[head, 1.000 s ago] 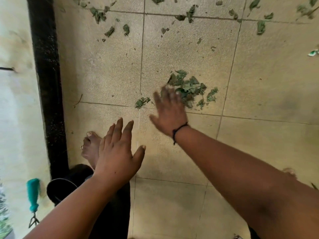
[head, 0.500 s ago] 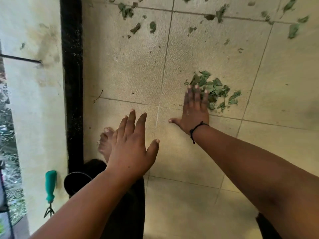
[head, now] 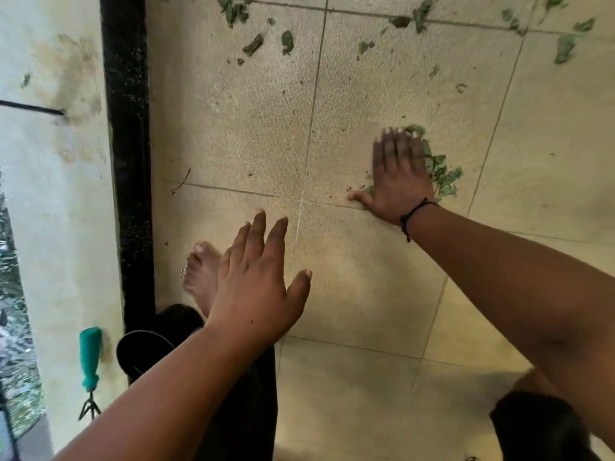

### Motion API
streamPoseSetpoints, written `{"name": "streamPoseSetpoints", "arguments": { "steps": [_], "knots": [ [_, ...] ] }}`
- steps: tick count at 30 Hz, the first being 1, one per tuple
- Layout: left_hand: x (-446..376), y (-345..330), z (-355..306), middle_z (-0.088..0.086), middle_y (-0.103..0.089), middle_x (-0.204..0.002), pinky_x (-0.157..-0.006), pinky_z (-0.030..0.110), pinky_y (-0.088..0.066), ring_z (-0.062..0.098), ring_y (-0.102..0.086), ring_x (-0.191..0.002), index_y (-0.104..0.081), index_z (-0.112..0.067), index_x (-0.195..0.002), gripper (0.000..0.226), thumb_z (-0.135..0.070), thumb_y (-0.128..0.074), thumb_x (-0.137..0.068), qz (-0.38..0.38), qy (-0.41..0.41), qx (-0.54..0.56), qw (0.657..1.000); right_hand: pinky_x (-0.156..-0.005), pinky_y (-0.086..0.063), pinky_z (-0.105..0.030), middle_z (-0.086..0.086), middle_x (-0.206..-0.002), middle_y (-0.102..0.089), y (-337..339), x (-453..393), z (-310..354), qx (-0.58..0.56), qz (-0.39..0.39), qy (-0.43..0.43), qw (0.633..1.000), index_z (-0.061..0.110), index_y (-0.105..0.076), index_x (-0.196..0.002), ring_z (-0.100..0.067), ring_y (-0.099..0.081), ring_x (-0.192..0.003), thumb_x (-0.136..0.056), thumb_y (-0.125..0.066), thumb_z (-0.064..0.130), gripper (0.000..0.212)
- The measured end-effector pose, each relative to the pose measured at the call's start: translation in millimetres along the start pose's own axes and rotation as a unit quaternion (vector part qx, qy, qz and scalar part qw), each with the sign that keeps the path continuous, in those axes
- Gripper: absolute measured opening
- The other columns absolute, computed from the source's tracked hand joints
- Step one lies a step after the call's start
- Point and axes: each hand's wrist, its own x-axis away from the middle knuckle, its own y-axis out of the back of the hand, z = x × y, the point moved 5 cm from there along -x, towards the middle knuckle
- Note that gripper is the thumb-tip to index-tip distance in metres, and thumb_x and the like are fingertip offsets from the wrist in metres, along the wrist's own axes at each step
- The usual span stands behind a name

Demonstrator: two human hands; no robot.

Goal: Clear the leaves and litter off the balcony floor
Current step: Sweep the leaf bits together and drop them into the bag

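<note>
By the cream wall at far left, a teal-handled small garden fork (head: 89, 361) could snag an elbow if the sweeping drifts that way. The left hand (head: 256, 287) hovers above the beige tiled balcony floor (head: 233, 128), its grip spread and holding nothing. The right hand (head: 399, 176) lies flat, grip straight and closed together, pressing on a small heap of green torn leaves (head: 442, 176). Pushed too fast, that heap would likely scatter or slip past the fingers. Loose green leaf scraps (head: 286, 39) lie well apart along the top tiles and could be missed. No writing or brand shows anywhere.
</note>
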Motion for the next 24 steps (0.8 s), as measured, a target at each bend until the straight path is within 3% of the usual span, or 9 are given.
{"name": "streamPoseSetpoints", "arguments": {
  "steps": [3,5,8,11,14,16,18,21,24],
  "knots": [
    [0.1,-5.3,-7.0,-0.005,0.017,-0.164,-0.119,0.037,0.006,0.015,0.015,-0.15,0.003,-0.034,-0.156,0.077,-0.052,-0.043,-0.097,0.0,-0.009,0.007,1.0,-0.113,-0.008,-0.047,-0.016,-0.152,-0.035,13.7,26.1,-22.5,-0.121,-0.085,-0.026,0.989,0.007,-0.041,-0.143,-0.035,-0.026,-0.142,-0.09,-0.026,0.07,0.084],
    [-0.9,-10.1,-11.7,-0.007,0.017,-0.164,-0.118,0.035,0.005,0.013,0.015,-0.15,0.003,-0.035,-0.156,0.079,-0.055,-0.044,-0.096,0.011,-0.017,0.012,1.0,-0.113,-0.015,-0.048,-0.014,-0.152,-0.032,7.3,46.1,-54.0,-0.214,-0.115,-0.091,0.966,0.014,-0.036,-0.145,-0.034,-0.025,-0.142,-0.08,-0.037,0.077,0.09],
    [-1.2,-19.4,-14.8,-0.01,0.019,-0.163,-0.118,0.034,0.003,0.011,0.016,-0.149,0.006,-0.037,-0.156,0.086,-0.067,-0.041,-0.09,0.037,-0.029,0.014,0.999,-0.115,-0.007,-0.058,-0.019,-0.161,-0.008,-23.5,71.7,-89.8,-0.214,-0.071,-0.146,0.963,0.016,-0.009,-0.154,-0.044,-0.006,-0.147,-0.06,-0.036,0.096,0.127],
    [0.1,-23.5,-15.2,-0.013,0.017,-0.163,-0.116,0.031,0.004,0.009,0.016,-0.149,0.006,-0.04,-0.155,0.099,-0.083,-0.023,-0.071,0.044,-0.034,0.017,0.998,-0.113,-0.002,-0.065,-0.027,-0.16,-0.002,-45.2,65.8,-93.5,-0.181,-0.023,-0.081,0.98,0.018,0.007,-0.154,-0.053,-0.001,-0.144,-0.05,-0.024,0.104,0.138],
    [0.2,-23.1,-18.1,-0.017,0.014,-0.162,-0.116,0.028,0.008,0.006,0.013,-0.149,0.003,-0.043,-0.154,0.102,-0.085,-0.02,-0.064,0.04,-0.036,0.018,0.998,-0.114,0.001,-0.065,-0.028,-0.16,0.001,-42.3,33.3,-80.2,-0.153,-0.037,0.026,0.987,0.025,0.022,-0.152,-0.054,0.001,-0.144,-0.049,-0.02,0.106,0.138],
    [1.2,-20.4,-21.9,-0.025,0.013,-0.158,-0.107,0.019,0.018,0.001,0.011,-0.148,0.003,-0.045,-0.153,0.103,-0.086,-0.022,-0.062,0.036,-0.036,0.019,0.999,-0.115,0.003,-0.063,-0.025,-0.16,0.005,-31.7,7.9,-72.4,-0.142,-0.061,0.066,0.986,0.023,0.017,-0.153,-0.05,0.004,-0.145,-0.047,-0.024,0.106,0.14],
    [-2.5,-17.7,-28.5,-0.03,0.011,-0.154,-0.108,0.021,0.016,-0.002,0.01,-0.146,0.004,-0.046,-0.153,0.103,-0.087,-0.026,-0.064,0.043,-0.044,0.021,0.998,-0.116,0.005,-0.06,-0.022,-0.161,0.005,-20.8,-13.4,-65.6,-0.129,-0.084,0.106,0.982,0.023,0.007,-0.155,-0.047,0.005,-0.146,-0.047,-0.031,0.104,0.14],
    [-35.7,-25.0,-41.9,-0.016,0.018,-0.161,-0.116,0.029,0.005,0.006,0.013,-0.149,0.013,-0.035,-0.155,0.103,-0.081,-0.042,-0.081,0.067,-0.085,-0.051,0.993,-0.117,0.012,-0.052,-0.015,-0.163,0.008,-16.0,-27.6,-56.3,-0.091,-0.074,0.166,0.979,0.028,0.005,-0.155,-0.039,0.012,-0.147,-0.049,-0.039,0.101,0.136],
    [-105.6,-48.3,-56.7,0.004,0.03,-0.16,-0.12,0.041,0.011,0.023,0.027,-0.147,0.026,-0.017,-0.152,0.116,-0.077,-0.045,-0.083,0.051,-0.139,-0.229,0.962,-0.118,0.013,-0.049,-0.011,-0.163,-0.001,-19.2,-26.5,-51.2,-0.075,-0.081,0.203,0.973,0.028,0.0,-0.155,-0.038,0.007,-0.148,-0.054,-0.037,0.1,0.13]
  ]
}}
